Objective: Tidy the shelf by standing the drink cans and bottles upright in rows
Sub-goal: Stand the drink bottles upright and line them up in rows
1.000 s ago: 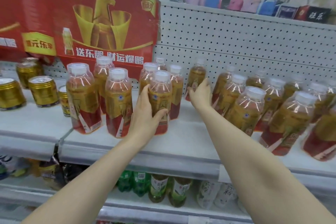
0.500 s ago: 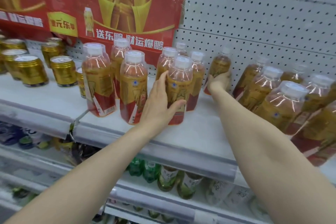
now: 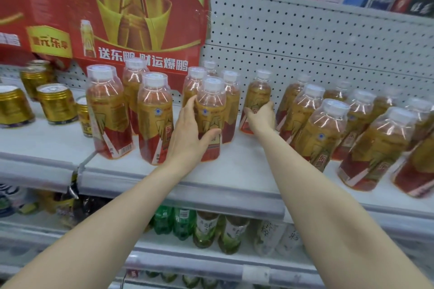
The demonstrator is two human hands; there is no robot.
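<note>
I see a pale shelf (image 3: pixel 237 166), pegboard (image 3: pixel 317 37) behind, bare strip along its front edge. Bottles (image 3: pixel 319 134) lean at right, gold cans (image 3: pixel 56 103) stand left. My left hand (image 3: pixel 187 134) wraps the front bottle (image 3: pixel 210 110); my right hand (image 3: pixel 260 117) clasps the back bottle (image 3: pixel 257 96), both upright.

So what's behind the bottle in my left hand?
Behind the bottle held by the left hand stand more bottles, then the red carton. Their lower parts are hidden.

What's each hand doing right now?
Left hand: closed around the front bottle.
Right hand: closed around the back bottle.
</note>
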